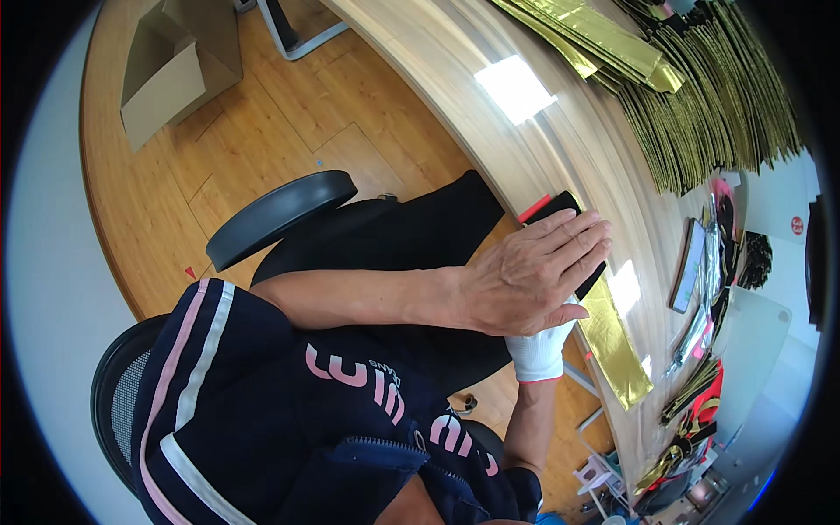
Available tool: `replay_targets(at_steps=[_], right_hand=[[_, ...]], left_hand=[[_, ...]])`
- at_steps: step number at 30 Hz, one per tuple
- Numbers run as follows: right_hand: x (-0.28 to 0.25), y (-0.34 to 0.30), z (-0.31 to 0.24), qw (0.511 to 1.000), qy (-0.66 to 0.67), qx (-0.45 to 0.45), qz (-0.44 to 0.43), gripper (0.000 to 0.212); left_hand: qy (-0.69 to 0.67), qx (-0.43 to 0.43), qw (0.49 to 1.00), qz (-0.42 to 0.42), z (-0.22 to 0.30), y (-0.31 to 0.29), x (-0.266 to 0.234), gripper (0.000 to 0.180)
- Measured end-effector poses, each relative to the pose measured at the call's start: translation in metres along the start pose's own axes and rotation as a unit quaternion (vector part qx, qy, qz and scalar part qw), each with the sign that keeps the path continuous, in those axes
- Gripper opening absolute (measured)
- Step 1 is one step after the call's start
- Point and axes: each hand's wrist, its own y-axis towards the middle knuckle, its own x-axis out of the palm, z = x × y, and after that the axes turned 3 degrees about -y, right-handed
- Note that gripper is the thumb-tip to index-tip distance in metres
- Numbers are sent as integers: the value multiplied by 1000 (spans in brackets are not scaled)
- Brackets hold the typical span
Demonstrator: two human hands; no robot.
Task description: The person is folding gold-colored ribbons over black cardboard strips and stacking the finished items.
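My left hand (534,271), bare, lies palm down with its fingers stretched out flat at the table edge. Beneath its fingers is a black fabric-like piece (551,208), showing past the fingertips and below them. A shiny gold strip (617,350) extends from there along the table edge toward the lower right. My right hand (540,352) wears a white glove and sits under and beside the left palm. Its fingers are hidden, so what they hold cannot be seen. A small red piece (534,208) sticks out beside the black piece.
Folded gold strips (604,44) and a big row of stacked gold pieces (713,101) cover the table's far side. A phone (688,265), clear plastic packaging (697,337) and a black-gold bundle (691,389) lie rightward. A cardboard box (179,83) and chair armrest (280,219) are left.
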Motion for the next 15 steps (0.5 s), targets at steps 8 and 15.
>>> replay_targets(at_steps=[8,15], right_hand=[[16,-8,12,998,-54,-15,-2,66],[11,-3,-11,1000,9,-7,23,54]], left_hand=[[0,3,1000,-2,-2,-1,-9,75],[-32,15,999,1,-8,-3,-8,72]])
